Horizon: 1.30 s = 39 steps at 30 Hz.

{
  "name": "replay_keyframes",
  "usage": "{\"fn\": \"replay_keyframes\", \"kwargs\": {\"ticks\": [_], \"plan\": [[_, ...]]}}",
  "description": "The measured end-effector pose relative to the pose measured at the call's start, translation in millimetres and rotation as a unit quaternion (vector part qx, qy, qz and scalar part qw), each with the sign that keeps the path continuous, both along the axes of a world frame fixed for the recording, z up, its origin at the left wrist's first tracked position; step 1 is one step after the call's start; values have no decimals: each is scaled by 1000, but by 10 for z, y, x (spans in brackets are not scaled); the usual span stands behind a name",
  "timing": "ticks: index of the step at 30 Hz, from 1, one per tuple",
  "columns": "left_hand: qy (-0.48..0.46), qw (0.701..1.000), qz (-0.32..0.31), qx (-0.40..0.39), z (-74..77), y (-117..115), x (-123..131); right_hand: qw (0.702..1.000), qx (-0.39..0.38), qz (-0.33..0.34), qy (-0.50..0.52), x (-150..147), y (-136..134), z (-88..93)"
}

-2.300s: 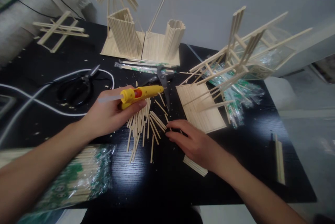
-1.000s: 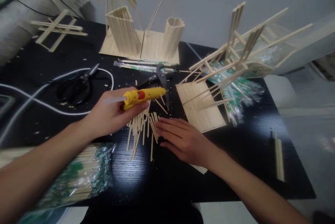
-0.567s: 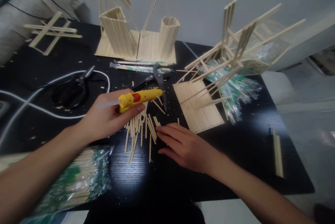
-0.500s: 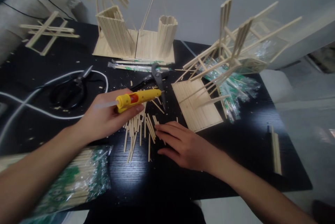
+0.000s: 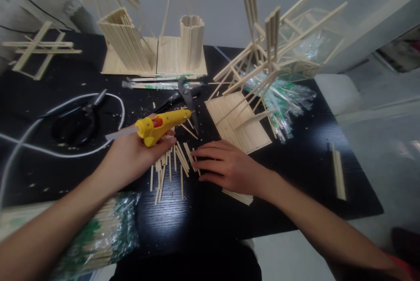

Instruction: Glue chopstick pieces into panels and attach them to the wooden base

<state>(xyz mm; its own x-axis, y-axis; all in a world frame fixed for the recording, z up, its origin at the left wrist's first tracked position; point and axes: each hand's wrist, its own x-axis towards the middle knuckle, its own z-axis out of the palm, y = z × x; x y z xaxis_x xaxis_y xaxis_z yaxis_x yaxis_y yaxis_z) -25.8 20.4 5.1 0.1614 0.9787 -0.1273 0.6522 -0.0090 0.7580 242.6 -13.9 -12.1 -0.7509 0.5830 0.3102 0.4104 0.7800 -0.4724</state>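
Note:
My left hand (image 5: 133, 154) is wrapped round a yellow glue gun (image 5: 164, 124), its nozzle pointing right and a pale glue stick (image 5: 121, 133) jutting from its back end. Under and beside it lies a loose pile of short wooden sticks (image 5: 162, 176). At the pile's right side, my right hand (image 5: 226, 163) is stretched out with fingers apart, the fingertips at a few of the sticks. A small row of sticks (image 5: 238, 196) shows under my right wrist. Just beyond the glue gun are dark pliers (image 5: 188, 97), jaws toward me.
A stick framework on a wooden base (image 5: 252, 136) stands right of centre. Behind are an upright stick box (image 5: 126, 40) and a round stick tube (image 5: 192, 40). Black-handled cutters (image 5: 78, 121), a white cable (image 5: 123, 108) and a plastic pack of sticks (image 5: 95, 233) lie left.
The view has shifted, so most things sit further left. My right hand has moved slightly against the pile, and the row of sticks under its wrist now shows. The glue gun stays in my left hand.

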Motion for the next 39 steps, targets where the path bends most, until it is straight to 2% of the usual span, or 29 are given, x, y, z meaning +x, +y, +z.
{"fn": "replay_keyframes", "kwargs": {"ticks": [3, 6, 12, 18, 26, 39], "plan": [[-36, 999, -2, 5, -28, -50, 81, 1000, 26, 2, -6, -39, -25, -23], [-40, 998, -29, 24, -49, -96, 145, 999, 49, -4, -11, -68, -43, -29], [68, 992, -86, 61, -34, -138, 238, 996, 89, -17, -7, -110, -69, -32], [119, 985, -91, 81, -46, -151, 231, 995, 102, -15, 1, -116, -96, -65], [108, 987, -101, 63, -35, -133, 251, 995, 94, -13, -3, -118, -114, -105], [105, 985, -107, 85, -46, -141, 266, 994, 98, -39, 29, -182, -134, -29]]}}
